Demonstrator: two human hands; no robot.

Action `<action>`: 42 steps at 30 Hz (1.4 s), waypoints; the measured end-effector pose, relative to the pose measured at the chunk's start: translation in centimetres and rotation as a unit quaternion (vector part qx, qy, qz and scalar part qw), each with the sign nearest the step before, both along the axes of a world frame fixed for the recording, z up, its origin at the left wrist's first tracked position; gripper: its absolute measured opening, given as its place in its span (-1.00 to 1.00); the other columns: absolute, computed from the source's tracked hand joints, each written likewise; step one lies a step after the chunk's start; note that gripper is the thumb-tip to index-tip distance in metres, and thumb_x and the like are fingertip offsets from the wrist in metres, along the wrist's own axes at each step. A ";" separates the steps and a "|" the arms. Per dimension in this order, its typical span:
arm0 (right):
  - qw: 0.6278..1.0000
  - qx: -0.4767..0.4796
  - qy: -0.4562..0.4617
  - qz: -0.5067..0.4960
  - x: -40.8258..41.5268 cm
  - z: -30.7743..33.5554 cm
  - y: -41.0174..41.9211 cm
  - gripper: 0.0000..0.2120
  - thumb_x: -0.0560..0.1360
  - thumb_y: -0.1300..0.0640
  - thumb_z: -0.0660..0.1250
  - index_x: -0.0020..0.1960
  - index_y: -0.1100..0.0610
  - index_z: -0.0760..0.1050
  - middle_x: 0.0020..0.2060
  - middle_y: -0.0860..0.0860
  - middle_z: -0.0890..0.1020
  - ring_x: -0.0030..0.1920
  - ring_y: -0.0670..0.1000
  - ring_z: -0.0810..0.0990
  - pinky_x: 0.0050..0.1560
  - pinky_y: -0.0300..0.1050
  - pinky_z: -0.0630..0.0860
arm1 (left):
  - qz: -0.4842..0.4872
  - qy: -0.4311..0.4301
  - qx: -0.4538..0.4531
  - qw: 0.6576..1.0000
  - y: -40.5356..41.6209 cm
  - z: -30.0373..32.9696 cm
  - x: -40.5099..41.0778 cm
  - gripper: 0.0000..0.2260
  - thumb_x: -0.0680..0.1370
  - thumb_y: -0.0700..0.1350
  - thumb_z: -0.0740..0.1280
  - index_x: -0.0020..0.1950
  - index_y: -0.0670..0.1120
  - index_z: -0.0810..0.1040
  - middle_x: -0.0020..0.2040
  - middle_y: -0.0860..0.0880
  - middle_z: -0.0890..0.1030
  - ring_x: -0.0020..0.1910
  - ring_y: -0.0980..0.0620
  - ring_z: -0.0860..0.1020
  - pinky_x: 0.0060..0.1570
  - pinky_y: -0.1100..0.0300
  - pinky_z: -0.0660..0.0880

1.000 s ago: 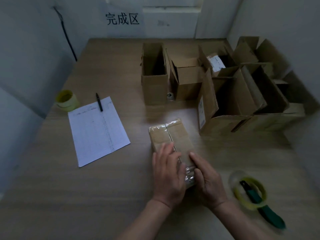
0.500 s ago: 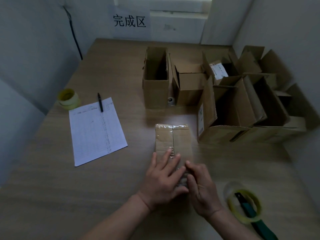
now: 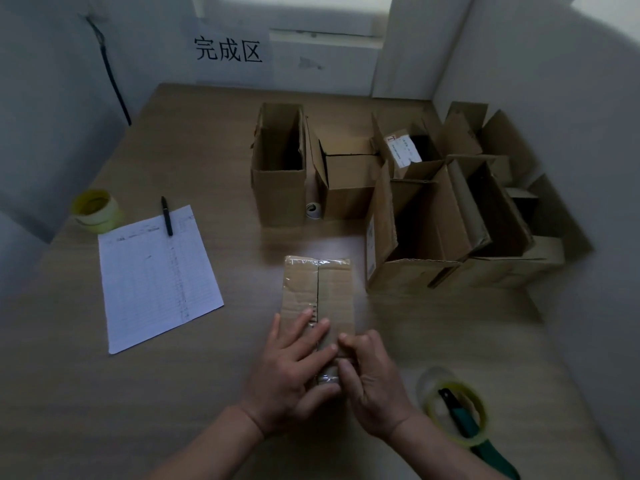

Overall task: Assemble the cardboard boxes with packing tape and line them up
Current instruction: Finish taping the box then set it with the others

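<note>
Left hand (image 3: 291, 372) flat, fingers straight, pressing near end of small brown taped cardboard box (image 3: 318, 292) at bench (image 3: 138, 410) centre. Right hand (image 3: 370, 382) at its 3 o'clock, fingers curled, pinching same end.

A small packing station in a plain workroom: a wooden table (image 3: 194, 393) set into a white-walled corner, open boxes (image 3: 429, 216) crowded at the back, tape rolls (image 3: 95, 211), a log sheet (image 3: 156, 275) with pen (image 3: 166, 215), and a printed wall sign (image 3: 228, 50).
</note>
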State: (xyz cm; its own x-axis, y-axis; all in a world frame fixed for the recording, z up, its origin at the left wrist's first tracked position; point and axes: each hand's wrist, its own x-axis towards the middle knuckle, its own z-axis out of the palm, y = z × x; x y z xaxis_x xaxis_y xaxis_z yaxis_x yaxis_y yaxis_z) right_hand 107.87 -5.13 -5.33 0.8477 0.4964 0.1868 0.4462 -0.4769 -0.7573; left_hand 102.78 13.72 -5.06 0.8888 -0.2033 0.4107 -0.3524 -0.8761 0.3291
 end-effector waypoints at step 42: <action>0.993 -0.109 0.008 -0.043 11.9 3.1 8.1 -0.75 0.62 0.10 0.16 0.17 0.12 0.56 0.04 0.12 0.58 0.10 0.12 0.52 0.07 -0.06 0.34 | 0.216 0.174 -0.024 0.961 1.6 3.2 12.7 -0.62 0.62 0.08 0.01 -0.07 -0.13 0.51 -0.03 -0.17 0.54 0.01 -0.22 0.41 -0.03 -0.07 0.35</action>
State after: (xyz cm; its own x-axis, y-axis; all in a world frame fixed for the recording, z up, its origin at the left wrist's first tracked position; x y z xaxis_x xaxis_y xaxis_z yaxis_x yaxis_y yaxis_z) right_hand 119.72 2.93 -2.23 0.8907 0.4494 0.0692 0.3859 -0.6667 -0.6376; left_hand 115.50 15.35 -1.88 0.9711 0.2271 0.0735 0.1789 -0.8965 0.4054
